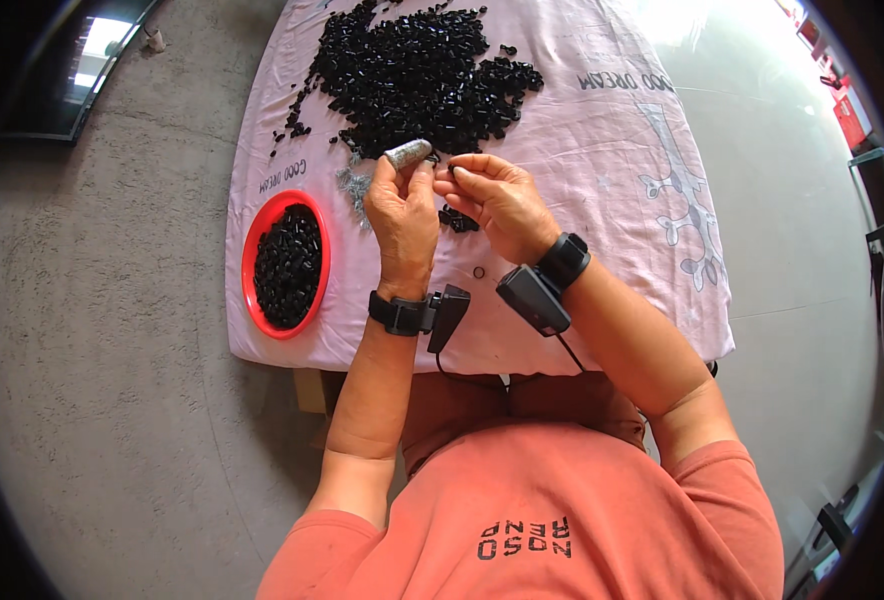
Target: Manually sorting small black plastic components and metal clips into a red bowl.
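**Two hands meet over a pink-covered table of small black parts**

Head view: a table draped in a pink cloth (602,150) with a pale branch-like print stands on a grey concrete floor (112,300). Along the right rim, the room shows only as dark frames and a red object, too bent by the lens to identify.

The left hand (402,215) is closed on a small silvery cylinder (408,153), pinched at the fingertips just above the table's middle. Its long axis lies nearly level, tilted slightly up to the right, with one rounded end pointing toward the right hand (497,200). The right hand's fingertips are pinched together just beside that end, apparently on a tiny black piece, though it is too small to be sure. Each wrist carries a black strap with a small black device.

A wide heap of black parts (412,70) spreads across the far side of the cloth, and a few more lie under the hands. Near the left edge sits a red bowl (252,240), filled with the same black pieces (287,265). A small tangle of silvery bits (352,188) lies between the bowl and the left hand
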Demonstrator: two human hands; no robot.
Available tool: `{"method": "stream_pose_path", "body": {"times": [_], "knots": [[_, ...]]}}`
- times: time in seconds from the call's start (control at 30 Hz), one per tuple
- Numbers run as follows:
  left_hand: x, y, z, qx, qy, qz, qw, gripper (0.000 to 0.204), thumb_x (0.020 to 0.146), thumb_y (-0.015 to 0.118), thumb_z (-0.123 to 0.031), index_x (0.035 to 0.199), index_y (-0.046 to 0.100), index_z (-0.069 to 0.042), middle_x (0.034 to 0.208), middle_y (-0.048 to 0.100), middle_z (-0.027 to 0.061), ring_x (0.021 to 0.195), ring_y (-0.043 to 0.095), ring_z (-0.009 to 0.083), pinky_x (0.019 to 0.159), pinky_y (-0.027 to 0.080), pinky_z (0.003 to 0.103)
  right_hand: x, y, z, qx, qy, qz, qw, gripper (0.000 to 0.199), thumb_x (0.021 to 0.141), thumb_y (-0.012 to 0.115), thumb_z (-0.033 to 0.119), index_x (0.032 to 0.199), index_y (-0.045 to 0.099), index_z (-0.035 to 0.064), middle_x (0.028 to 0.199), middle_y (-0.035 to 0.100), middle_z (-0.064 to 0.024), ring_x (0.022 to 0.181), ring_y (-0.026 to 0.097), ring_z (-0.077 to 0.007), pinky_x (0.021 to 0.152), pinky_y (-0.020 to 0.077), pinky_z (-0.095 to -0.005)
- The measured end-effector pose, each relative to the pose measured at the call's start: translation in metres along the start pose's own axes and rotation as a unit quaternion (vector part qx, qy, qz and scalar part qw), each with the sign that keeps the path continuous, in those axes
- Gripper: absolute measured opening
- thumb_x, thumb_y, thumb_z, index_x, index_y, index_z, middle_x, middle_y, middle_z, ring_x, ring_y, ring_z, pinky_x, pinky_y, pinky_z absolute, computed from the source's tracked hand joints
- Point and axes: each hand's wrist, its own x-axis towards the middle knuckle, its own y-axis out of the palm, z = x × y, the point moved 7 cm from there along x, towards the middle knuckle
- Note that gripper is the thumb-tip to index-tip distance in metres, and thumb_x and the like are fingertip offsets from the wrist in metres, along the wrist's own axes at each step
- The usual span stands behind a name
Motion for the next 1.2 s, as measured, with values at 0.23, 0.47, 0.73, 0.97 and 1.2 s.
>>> {"method": "stream_pose_path", "body": {"times": [0.23, 0.47, 0.73, 0.97, 1.2], "knots": [[-0.01, 0.008, -0.022, 0.105, 0.011, 0.08, 0.991, 0.009, 0.096, 0.063, -0.003, 0.102, 0.067, 0.002, 0.096, 0.073, 0.0056, 0.086, 0.066, 0.0087, 0.074, 0.054, 0.026, 0.006, -0.013, 0.006, 0.089, 0.019, -0.049, 0.995, 0.019, 0.104, 0.054, 0.013, 0.12, 0.058, 0.0026, 0.118, 0.068, -0.014, 0.11, 0.068, -0.0231, 0.091, 0.0588, -0.0318], [-0.022, 0.027, -0.023, 0.254, 0.136, 0.127, 0.949, 0.01, 0.083, 0.065, 0.002, 0.092, 0.067, -0.002, 0.085, 0.062, 0.0133, 0.073, 0.064, 0.0309, 0.067, 0.053, 0.04, 0.012, -0.008, 0.007, 0.15, -0.016, -0.005, 0.988, 0.017, 0.107, 0.048, 0.015, 0.115, 0.057, 0.0028, 0.124, 0.066, -0.0159, 0.117, 0.063, -0.0263, 0.101, 0.0537, -0.0413], [-0.025, 0.039, -0.034, 0.299, 0.195, 0.179, 0.917, 0.009, 0.081, 0.063, 0.003, 0.09, 0.065, 0.001, 0.089, 0.061, 0.0161, 0.08, 0.064, 0.0351, 0.07, 0.053, 0.044, 0.01, -0.003, 0.005, 0.113, -0.027, 0.023, 0.993, 0.018, 0.106, 0.051, 0.016, 0.114, 0.059, 0.0022, 0.125, 0.065, -0.0148, 0.112, 0.063, -0.0221, 0.099, 0.0538, -0.0388], [-0.019, 0.029, -0.025, 0.307, 0.144, 0.18, 0.923, 0.006, 0.08, 0.065, 0.0, 0.085, 0.062, 0.001, 0.086, 0.061, 0.0168, 0.081, 0.063, 0.0374, 0.071, 0.052, 0.045, 0.01, -0.001, -0.001, 0.101, -0.024, 0.028, 0.994, 0.02, 0.105, 0.053, 0.018, 0.114, 0.062, 0.0014, 0.119, 0.066, -0.012, 0.107, 0.063, -0.0196, 0.096, 0.0538, -0.0367], [-0.021, 0.029, -0.024, 0.315, 0.164, 0.174, 0.919, 0.007, 0.079, 0.067, -0.002, 0.085, 0.063, 0.001, 0.088, 0.063, 0.017, 0.081, 0.064, 0.0378, 0.071, 0.051, 0.045, 0.008, 0.0, -0.002, 0.093, -0.005, 0.052, 0.994, 0.022, 0.104, 0.056, 0.019, 0.114, 0.064, 0.0007, 0.116, 0.066, -0.0099, 0.106, 0.062, -0.0183, 0.095, 0.0532, -0.0346]]}}
